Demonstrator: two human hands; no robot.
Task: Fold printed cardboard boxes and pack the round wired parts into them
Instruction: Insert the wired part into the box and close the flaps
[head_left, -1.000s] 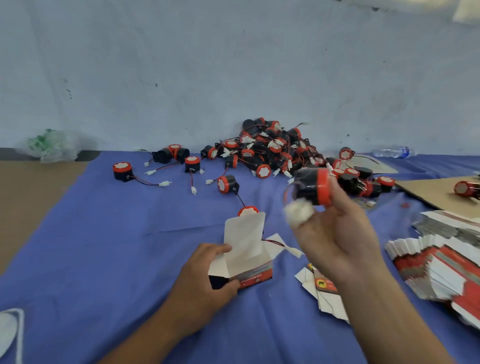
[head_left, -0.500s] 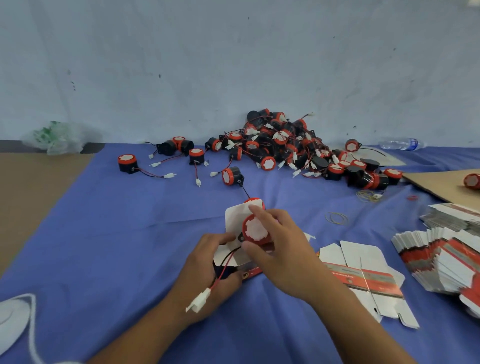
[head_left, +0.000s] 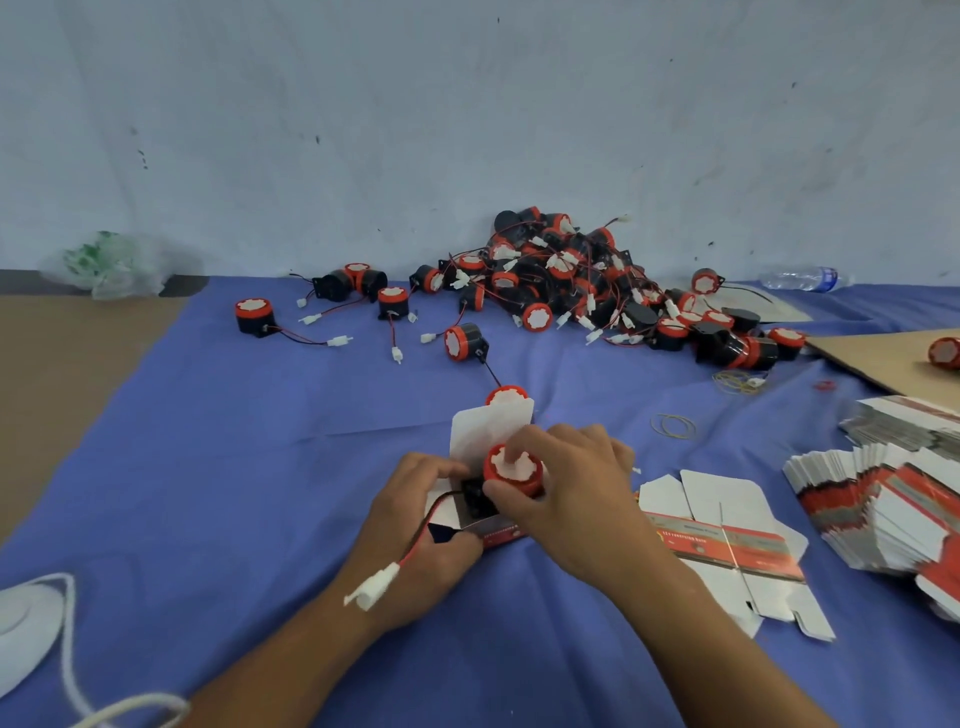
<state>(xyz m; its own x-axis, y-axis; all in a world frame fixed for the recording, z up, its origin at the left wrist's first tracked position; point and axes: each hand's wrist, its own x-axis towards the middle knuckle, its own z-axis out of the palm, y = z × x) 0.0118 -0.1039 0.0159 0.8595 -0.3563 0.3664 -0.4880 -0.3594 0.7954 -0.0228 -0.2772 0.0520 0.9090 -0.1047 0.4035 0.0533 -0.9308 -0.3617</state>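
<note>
**A:** What's lying over on the left?

**B:** A crumpled bag (head_left: 111, 265) is sitting against the wall. A white cord (head_left: 67, 649) is curling over the blue cloth (head_left: 208, 467) that is covering the bench.

**A:** And the left hand?

**B:** The left hand (head_left: 421, 525) is clasping the box (head_left: 488, 431) from its left side. Its grip is holding the box, and the white flap is standing open behind.

**A:** Where's the part?

**B:** The part (head_left: 514, 470) is sitting in the box's open mouth, white face up. Its red wire is trailing across the left hand, with the plug (head_left: 371, 587) lying over the wrist.

**A:** The right hand?

**B:** The right hand (head_left: 576, 488) is pinching the part, its grip holding the red rim while one finger is pressing on the white face.

**A:** Behind, and further right?

**B:** The pile (head_left: 566, 280) is lying against the wall, well apart from the hands. A flat box (head_left: 727, 540) is lying just beside the right forearm, with bands (head_left: 672, 426) beyond it. A stack (head_left: 883, 504) is fanning out at the right edge, and a bottle (head_left: 800, 278) is lying by the wall.
</note>
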